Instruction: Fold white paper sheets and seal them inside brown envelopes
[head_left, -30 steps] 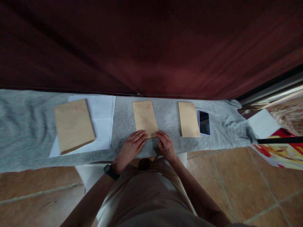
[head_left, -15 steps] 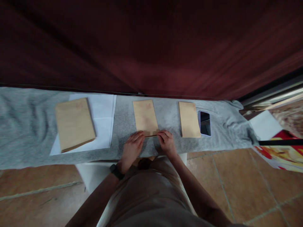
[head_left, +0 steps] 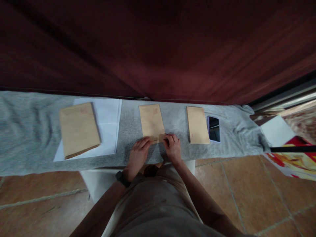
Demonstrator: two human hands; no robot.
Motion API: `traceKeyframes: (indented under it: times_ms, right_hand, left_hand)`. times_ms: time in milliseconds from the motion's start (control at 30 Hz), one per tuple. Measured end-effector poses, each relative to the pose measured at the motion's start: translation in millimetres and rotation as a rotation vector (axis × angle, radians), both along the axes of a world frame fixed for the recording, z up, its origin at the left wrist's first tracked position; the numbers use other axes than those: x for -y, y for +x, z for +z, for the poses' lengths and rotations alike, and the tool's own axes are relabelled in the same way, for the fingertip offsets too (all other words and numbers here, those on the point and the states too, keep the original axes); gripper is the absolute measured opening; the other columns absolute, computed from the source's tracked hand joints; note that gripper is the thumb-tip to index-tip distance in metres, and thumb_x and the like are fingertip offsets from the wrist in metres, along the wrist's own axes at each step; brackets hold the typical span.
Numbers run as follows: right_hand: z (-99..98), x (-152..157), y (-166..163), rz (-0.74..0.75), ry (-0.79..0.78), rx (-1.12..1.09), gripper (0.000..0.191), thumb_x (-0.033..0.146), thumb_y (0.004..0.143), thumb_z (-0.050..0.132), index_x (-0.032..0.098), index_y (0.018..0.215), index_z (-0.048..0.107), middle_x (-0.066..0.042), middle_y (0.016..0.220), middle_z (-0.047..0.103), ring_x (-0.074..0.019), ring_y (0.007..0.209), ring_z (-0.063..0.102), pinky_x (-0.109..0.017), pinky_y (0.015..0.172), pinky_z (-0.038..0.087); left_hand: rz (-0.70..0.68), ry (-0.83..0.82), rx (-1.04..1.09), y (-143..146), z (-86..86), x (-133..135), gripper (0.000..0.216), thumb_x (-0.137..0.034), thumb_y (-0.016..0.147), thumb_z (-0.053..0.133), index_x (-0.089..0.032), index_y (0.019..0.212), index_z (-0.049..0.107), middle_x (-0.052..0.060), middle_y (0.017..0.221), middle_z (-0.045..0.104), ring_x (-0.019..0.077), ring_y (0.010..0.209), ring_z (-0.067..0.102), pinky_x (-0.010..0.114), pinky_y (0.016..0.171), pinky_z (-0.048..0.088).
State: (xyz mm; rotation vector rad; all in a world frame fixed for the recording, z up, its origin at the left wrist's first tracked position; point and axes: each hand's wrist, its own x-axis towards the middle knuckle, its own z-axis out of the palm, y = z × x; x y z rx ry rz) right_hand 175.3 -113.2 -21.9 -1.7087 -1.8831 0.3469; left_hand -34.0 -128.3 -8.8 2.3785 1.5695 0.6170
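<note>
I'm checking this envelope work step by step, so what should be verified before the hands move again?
1. Left hand and right hand both touch the middle brown paper envelope at its near edge: ok.
2. That envelope lies flat on the grey cloth: ok.
3. Its near end open or closed: cannot tell, fingers cover it.
4. Black phone lies beside the right brown envelope, apart from both hands: ok.
5. Left brown envelope stack rests on white paper sheets, untouched: ok.

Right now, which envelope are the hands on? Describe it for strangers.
Below the red curtain runs a grey cloth; take the middle envelope on it. The stack lies on white paper, the right envelope by a phone; only this has the left hand and right hand at its edge.
</note>
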Motion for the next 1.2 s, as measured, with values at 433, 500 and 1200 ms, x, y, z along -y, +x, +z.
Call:
traceKeyframes:
  times_ms: [433,500,1200]
  right_hand:
    - [16.3,40,-39,0.416,-0.026,0.108,0.058,0.038,0.110,0.042,0.010,0.160,0.038,-0.015,0.162,0.046,-0.0252,0.152,0.041,-0.047,0.128,0.033]
    - [13.9,41,-35,0.391,-0.033,0.161,0.059,0.041,0.110,0.044,0.010,0.160,0.040,-0.015,0.163,0.046,-0.0255,0.153,0.040,-0.046,0.128,0.032]
    - [3.0,41,-2,0.235,0.007,0.300,0.058,0.036,0.110,0.040,0.010,0.161,0.036,-0.015,0.164,0.042,-0.0280,0.153,0.039,-0.050,0.127,0.031]
  left_hand:
    - [-0.061,-0.013,-0.151,4,4.6,19,0.063,-0.009,0.090,0.043,-0.010,0.152,0.053,0.013,0.157,0.053,0.0262,0.149,0.046,0.046,0.127,0.034]
    - [-0.048,-0.008,-0.171,6,5.6,22,0.061,-0.012,0.093,0.042,-0.010,0.153,0.050,0.013,0.158,0.052,0.0265,0.151,0.044,0.046,0.128,0.031]
    - [0.079,0.007,-0.125,19,-4.0,38,0.062,-0.030,0.105,0.042,-0.010,0.163,0.033,0.016,0.163,0.043,0.0290,0.154,0.038,0.049,0.129,0.029]
